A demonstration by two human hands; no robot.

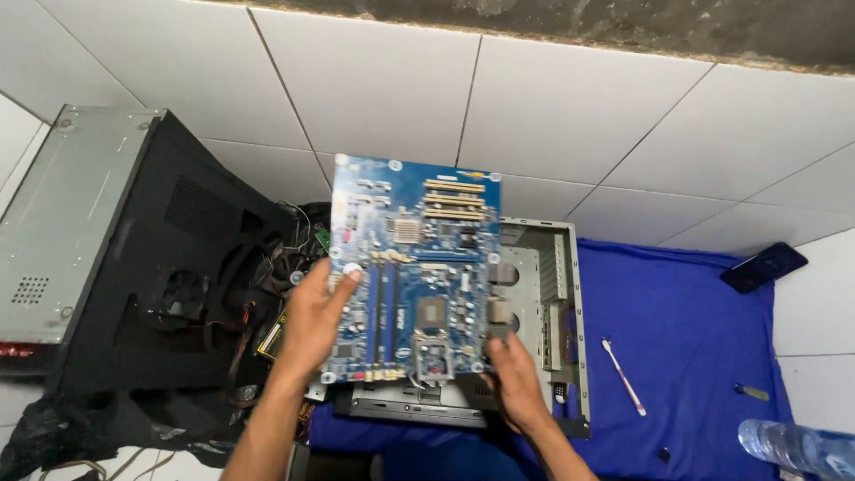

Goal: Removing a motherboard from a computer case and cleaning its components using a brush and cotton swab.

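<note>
Two hands (pixel 312 325) (pixel 515 383), flat blue motherboard (pixel 411 267)

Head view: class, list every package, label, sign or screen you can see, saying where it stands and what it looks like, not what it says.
Phone: far right on the blue cloth's edge, dark rectangle, screen dark.
Label: yellow and black, on a part left of the left hand.
Water bottle: bottom right, clear plastic, lying down; no label visible.

A blue rectangular computer motherboard (pixel 412 272) is held by the left hand (pixel 313 321) and right hand (pixel 514 381) above a grey metal computer case (pixel 552 303) on a blue cloth (pixel 686 338).
</note>
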